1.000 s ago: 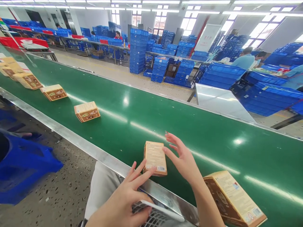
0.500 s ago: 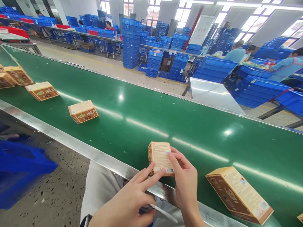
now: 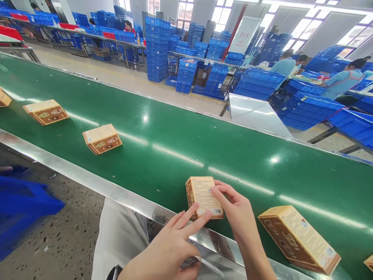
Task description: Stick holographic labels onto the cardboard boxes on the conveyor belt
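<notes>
A small tan and brown box (image 3: 204, 192) lies on the green belt (image 3: 163, 163) near its metal edge, its printed face up. My right hand (image 3: 234, 204) has its thumb and fingers on the box's right side and upper face. Two fingers of my left hand (image 3: 177, 241) rest on the lower part of the same box. The other fingers of my left hand are curled below, round a thin whitish strip (image 3: 211, 266) that sticks out over my lap. What it is cannot be made out.
To the right lies a larger-looking box (image 3: 298, 237), with part of another (image 3: 369, 261) at the frame's edge. More boxes (image 3: 103, 139) (image 3: 46, 112) lie to the left. Beyond the belt stand a metal table (image 3: 256, 114), blue crate stacks (image 3: 157, 50) and seated people (image 3: 340, 79).
The box under my hands and both hands have shifted slightly right in view. The far-left boxes have moved left, most of them out of view.
</notes>
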Demonstrator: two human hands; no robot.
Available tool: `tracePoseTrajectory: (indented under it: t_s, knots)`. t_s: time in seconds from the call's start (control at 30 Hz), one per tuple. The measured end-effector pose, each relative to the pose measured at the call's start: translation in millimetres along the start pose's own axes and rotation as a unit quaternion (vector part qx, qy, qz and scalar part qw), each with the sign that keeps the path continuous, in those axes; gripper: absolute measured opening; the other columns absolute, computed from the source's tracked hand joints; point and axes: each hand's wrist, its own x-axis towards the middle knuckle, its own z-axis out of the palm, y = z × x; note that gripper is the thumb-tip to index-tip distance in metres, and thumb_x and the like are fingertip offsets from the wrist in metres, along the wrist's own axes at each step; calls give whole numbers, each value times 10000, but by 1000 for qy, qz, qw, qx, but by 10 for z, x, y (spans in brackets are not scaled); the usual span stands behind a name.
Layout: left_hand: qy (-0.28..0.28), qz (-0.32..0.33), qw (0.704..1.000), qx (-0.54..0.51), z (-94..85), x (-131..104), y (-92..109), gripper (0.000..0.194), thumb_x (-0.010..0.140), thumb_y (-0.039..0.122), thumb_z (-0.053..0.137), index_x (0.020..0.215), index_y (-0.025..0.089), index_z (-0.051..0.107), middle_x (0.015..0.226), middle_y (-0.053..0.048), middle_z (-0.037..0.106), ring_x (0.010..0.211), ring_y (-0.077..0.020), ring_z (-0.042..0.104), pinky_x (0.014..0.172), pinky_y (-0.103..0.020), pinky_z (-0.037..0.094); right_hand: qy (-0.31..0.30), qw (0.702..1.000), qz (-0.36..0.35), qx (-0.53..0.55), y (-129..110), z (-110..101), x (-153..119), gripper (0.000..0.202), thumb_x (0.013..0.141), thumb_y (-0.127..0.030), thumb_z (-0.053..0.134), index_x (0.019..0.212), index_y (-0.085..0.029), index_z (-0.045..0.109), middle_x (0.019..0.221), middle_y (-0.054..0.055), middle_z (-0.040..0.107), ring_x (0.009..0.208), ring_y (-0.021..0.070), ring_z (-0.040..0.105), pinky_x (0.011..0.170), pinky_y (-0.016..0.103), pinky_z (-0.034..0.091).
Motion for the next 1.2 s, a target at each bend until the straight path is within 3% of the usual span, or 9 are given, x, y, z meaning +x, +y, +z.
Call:
tracePoseTrajectory:
  t_s: [0.17, 0.33, 0.43, 0.6, 0.7, 0.83, 0.93, 1.0, 1.2]
  knots:
    - [21, 28, 999, 13, 147, 62, 11, 128, 757, 94, 697, 729, 180, 788, 1671, -33, 212, 1488, -459, 319, 1088, -572, 464, 76, 991, -45, -99, -45, 57, -162, 365, 745, -589, 690, 755, -224, 709, 1128, 119, 731, 882, 306, 692, 675, 406, 571]
    - [13, 37, 999, 28, 206, 112, 21, 134, 747, 100, 680, 716, 171, 789, 1675, -42, 153, 1482, -471, 323, 1031, -549, 496, 188, 932, -148, -272, -84, 123, -256, 321, 829, -551, 531, 736, -259, 627, 1201, 156, 682, 1115, 378, 589, 892, 546, 473]
    - [6, 46, 999, 27, 223, 147, 27, 161, 745, 92, 661, 729, 180, 794, 1678, -20, 122, 1492, -456, 312, 994, -521, 514, 219, 912, -164, -306, -75, 74, -214, 374, 853, -585, 511, 929, -235, 620, 1302, 189, 624, 1169, 402, 553, 924, 565, 432]
    - [-18, 50, 998, 22, 262, 256, 39, 116, 731, 120, 691, 706, 172, 791, 1669, -43, 164, 1494, -464, 297, 1001, -533, 512, 214, 950, -80, -213, -24, -55, -114, 687, 816, -617, 574, 1334, -175, 487, 1303, 203, 625, 1029, 361, 648, 798, 466, 503]
    - [-20, 47, 999, -16, 243, 309, 58, 116, 730, 100, 700, 726, 171, 791, 1659, -58, 233, 1498, -450, 292, 1081, -554, 458, 169, 976, -38, -131, 43, -114, -51, 646, 812, -605, 574, 1298, -183, 512, 1063, 133, 743, 787, 280, 695, 676, 387, 525]
    - [18, 18, 985, -170, 126, 226, 61, 177, 804, 114, 638, 847, 202, 786, 1568, -75, 477, 1439, -332, 461, 1192, -499, 341, 180, 976, -43, -114, 128, -241, 21, 522, 820, -552, 570, 1195, -189, 574, 961, 107, 779, 758, 268, 713, 667, 377, 537]
    - [92, -142, 943, -287, 30, 35, -12, 229, 894, 311, 588, 790, 181, 745, 1016, -96, 810, 992, -272, 733, 911, -353, 556, 186, 975, -60, -105, 107, -394, -32, 497, 836, -569, 559, 1151, -187, 603, 1046, 138, 774, 848, 287, 726, 726, 405, 557]
    - [153, -258, 893, -337, -35, -105, -81, 390, 890, 483, 587, 678, 171, 687, 669, -39, 739, 675, -215, 674, 658, -280, 534, 175, 977, -90, -84, 55, -486, -141, 465, 852, -599, 578, 1094, -209, 651, 1097, 138, 765, 933, 293, 723, 772, 407, 570]
    - [239, -378, 751, -486, -268, -298, -81, 514, 732, 663, 743, 747, 149, 734, 714, -45, 746, 730, -222, 680, 708, -278, 534, -128, 985, -115, 26, -29, -358, -557, 511, 725, -428, 866, 1188, -305, 687, 1143, 87, 743, 979, 266, 719, 832, 370, 605]
